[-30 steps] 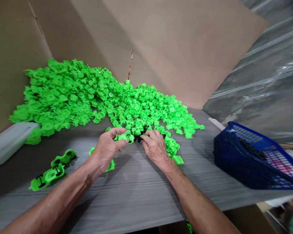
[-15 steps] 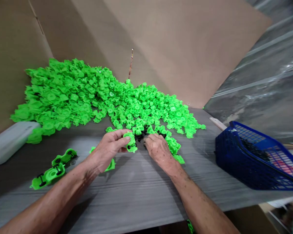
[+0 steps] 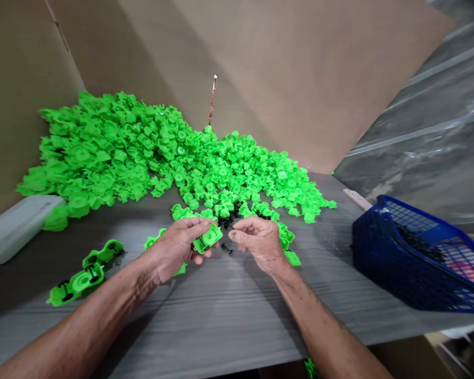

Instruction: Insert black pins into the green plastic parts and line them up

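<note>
My left hand [image 3: 177, 247] is closed on a bright green plastic part [image 3: 208, 237], held just above the grey table [image 3: 221, 316]. My right hand [image 3: 256, 239] is pinched beside it, fingertips almost touching the part; a small black piece may be in the pinch, too small to be sure. A tiny black piece [image 3: 226, 248] lies on the table under the hands. Just beyond them sits a small heap of black pieces [image 3: 231, 213] at the foot of a big pile of green parts [image 3: 161, 155].
Two green parts fitted with black wheels [image 3: 85, 271] lie at the left. A white container [image 3: 16, 226] sits at the far left, a blue mesh basket [image 3: 414, 258] at the right. Cardboard walls [image 3: 280, 68] stand behind the pile. Plastic sheeting hangs at the right.
My right hand has lifted off the heap of black pieces and closed into a pinch near the green part. My left hand has drawn the part slightly toward me and tilted it.
</note>
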{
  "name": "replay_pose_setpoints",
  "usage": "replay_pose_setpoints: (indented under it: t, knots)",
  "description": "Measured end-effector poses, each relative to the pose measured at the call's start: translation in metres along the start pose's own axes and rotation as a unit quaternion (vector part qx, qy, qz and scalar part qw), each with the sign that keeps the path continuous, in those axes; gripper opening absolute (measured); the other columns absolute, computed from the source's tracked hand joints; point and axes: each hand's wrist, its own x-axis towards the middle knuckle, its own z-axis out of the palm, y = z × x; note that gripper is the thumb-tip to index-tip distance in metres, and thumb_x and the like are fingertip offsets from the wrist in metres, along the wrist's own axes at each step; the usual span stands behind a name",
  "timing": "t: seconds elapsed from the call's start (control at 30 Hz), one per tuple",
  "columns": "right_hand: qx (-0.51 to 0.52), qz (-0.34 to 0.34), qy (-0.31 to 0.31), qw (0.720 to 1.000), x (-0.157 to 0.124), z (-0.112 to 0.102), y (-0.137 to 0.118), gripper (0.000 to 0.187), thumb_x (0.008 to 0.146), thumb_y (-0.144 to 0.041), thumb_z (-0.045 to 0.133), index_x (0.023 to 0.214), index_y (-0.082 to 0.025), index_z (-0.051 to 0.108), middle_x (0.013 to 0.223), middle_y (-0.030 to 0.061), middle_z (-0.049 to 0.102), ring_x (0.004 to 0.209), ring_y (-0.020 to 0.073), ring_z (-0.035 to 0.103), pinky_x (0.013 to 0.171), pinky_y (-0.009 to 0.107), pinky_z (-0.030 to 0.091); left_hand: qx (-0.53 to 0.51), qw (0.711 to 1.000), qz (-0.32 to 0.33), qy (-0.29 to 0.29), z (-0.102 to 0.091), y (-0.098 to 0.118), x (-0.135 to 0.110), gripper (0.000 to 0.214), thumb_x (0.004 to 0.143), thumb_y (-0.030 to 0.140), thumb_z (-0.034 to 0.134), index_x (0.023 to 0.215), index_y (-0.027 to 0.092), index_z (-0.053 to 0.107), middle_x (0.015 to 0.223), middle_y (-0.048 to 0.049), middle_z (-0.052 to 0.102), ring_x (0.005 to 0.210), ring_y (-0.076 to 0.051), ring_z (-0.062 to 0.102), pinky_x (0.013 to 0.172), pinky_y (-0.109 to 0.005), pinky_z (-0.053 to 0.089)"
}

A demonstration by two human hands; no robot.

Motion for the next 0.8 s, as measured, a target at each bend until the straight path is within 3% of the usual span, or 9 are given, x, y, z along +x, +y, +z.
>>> replay_pose_setpoints:
  t: [0.13, 0.23, 0.43, 0.6, 0.8]
  knots:
    - [0.081, 0.069, -0.036, 0.994, -0.003, 0.004, -0.005, 0.032, 0.049, -0.028, 0.088, 0.073, -0.016, 0.072, 0.056, -0.0007, 0.067, 0.044, 0.0124, 0.061, 0.044, 0.024, 0.050, -0.006, 1.000, -0.001, -0.009, -0.001, -0.001, 0.000, 0.024, 0.083, 0.035, 0.059, 0.090, 0.013, 0.066, 0.069, -0.0095, 0.068, 0.048, -0.010, 0.055, 0.038, -0.017, 0.038]
    - [0.082, 0.058, -0.050, 0.994, -0.005, 0.003, -0.007, 0.028, 0.055, -0.026, 0.084, 0.078, -0.016, 0.073, 0.060, 0.0002, 0.069, 0.049, 0.0137, 0.065, 0.051, 0.027, 0.054, -0.010, 1.000, -0.003, -0.015, -0.001, -0.002, 0.000, 0.024, 0.083, 0.034, 0.059, 0.089, 0.012, 0.067, 0.069, -0.0102, 0.068, 0.048, -0.010, 0.055, 0.039, -0.017, 0.038]
    - [-0.069, -0.091, -0.087, 0.990, -0.010, 0.004, -0.010, 0.009, 0.077, -0.024, 0.067, 0.081, -0.017, 0.071, 0.059, -0.0013, 0.065, 0.047, 0.0099, 0.058, 0.046, 0.022, 0.046, 0.026, 0.999, 0.006, -0.021, -0.001, -0.004, 0.001, 0.024, 0.080, 0.034, 0.059, 0.082, 0.012, 0.066, 0.069, -0.0087, 0.067, 0.045, -0.009, 0.052, 0.035, -0.016, 0.034]
    - [-0.227, -0.269, -0.092, 0.931, -0.012, 0.008, -0.007, 0.010, 0.084, -0.018, 0.059, 0.079, -0.019, 0.069, 0.067, -0.0006, 0.064, 0.062, 0.0117, 0.059, 0.061, 0.024, 0.047, 0.039, 0.999, 0.013, -0.010, 0.001, -0.009, 0.002, 0.022, 0.077, 0.034, 0.059, 0.078, 0.013, 0.065, 0.064, -0.0036, 0.063, 0.041, -0.008, 0.050, 0.033, -0.016, 0.032]
    - [-0.249, -0.319, -0.098, 0.909, -0.013, 0.010, -0.004, 0.011, 0.087, -0.014, 0.057, 0.083, -0.019, 0.067, 0.069, 0.0004, 0.063, 0.065, 0.0128, 0.060, 0.062, 0.025, 0.047, 0.055, 0.998, 0.016, -0.006, 0.000, -0.010, 0.003, 0.023, 0.079, 0.036, 0.057, 0.078, 0.014, 0.064, 0.064, -0.0028, 0.062, 0.042, -0.008, 0.050, 0.033, -0.016, 0.031]
